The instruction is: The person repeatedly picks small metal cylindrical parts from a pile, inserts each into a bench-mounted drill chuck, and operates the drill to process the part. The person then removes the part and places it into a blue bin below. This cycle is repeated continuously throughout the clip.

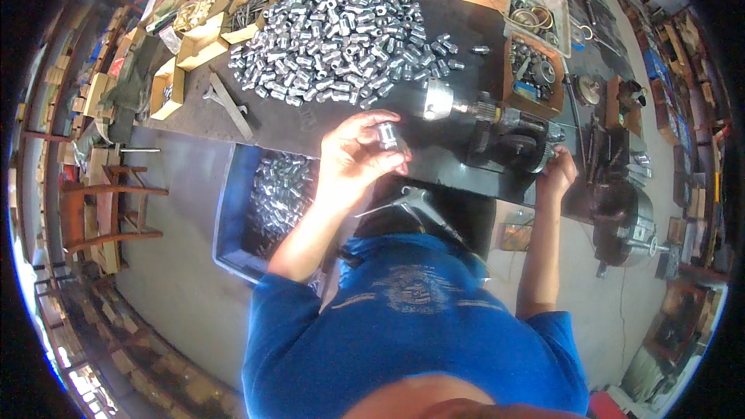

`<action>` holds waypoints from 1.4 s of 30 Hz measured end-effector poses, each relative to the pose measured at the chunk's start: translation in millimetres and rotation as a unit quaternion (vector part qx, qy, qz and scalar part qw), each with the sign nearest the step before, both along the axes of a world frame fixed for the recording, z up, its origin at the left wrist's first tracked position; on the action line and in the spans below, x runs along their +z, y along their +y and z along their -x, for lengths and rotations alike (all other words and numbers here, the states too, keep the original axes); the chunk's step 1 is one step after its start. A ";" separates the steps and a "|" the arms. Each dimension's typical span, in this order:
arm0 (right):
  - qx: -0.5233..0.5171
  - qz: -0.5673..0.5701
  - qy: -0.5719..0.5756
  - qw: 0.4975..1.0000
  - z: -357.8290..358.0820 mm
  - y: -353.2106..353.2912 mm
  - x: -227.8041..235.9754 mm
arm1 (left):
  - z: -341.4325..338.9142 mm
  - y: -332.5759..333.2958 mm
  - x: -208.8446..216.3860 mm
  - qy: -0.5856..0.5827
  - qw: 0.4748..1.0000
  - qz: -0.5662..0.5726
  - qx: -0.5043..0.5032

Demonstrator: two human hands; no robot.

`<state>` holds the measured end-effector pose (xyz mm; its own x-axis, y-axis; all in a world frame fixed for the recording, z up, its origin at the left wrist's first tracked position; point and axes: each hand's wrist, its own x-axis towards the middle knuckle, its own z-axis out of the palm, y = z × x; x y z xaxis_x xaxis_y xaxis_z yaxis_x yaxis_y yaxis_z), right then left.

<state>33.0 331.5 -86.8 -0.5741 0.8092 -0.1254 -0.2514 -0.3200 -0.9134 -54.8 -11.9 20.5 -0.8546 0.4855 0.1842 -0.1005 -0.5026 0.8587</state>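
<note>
A bright blue, short-sleeved T-shirt covers the torso, its chest bearing a pale, roundish printed emblem flanked by a light slanting stripe on the left and another on the right. The left sleeve and right sleeve, in the same plain blue, end on the upper arms, leaving forearms and hands bare. A rounded neckline curves below the print, and the fabric gathers in creases at the hem.
</note>
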 end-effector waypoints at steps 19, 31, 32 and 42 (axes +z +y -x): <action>-0.022 0.001 0.011 1.000 1.0 0.0 -0.9 | -15.3 -3.6 19.5 0.258 0.879 0.310 0.255; -0.004 0.011 -0.008 1.000 0.4 -9.6 8.4 | -19.5 -154.5 -97.1 0.123 0.649 0.696 0.281; -0.004 0.012 -0.012 1.000 0.7 -8.4 5.4 | -23.3 -182.5 -117.4 0.137 0.637 0.710 0.268; -0.006 0.010 -0.018 1.000 1.5 13.6 -16.8 | 22.9 -43.2 -62.8 0.327 0.727 0.553 0.243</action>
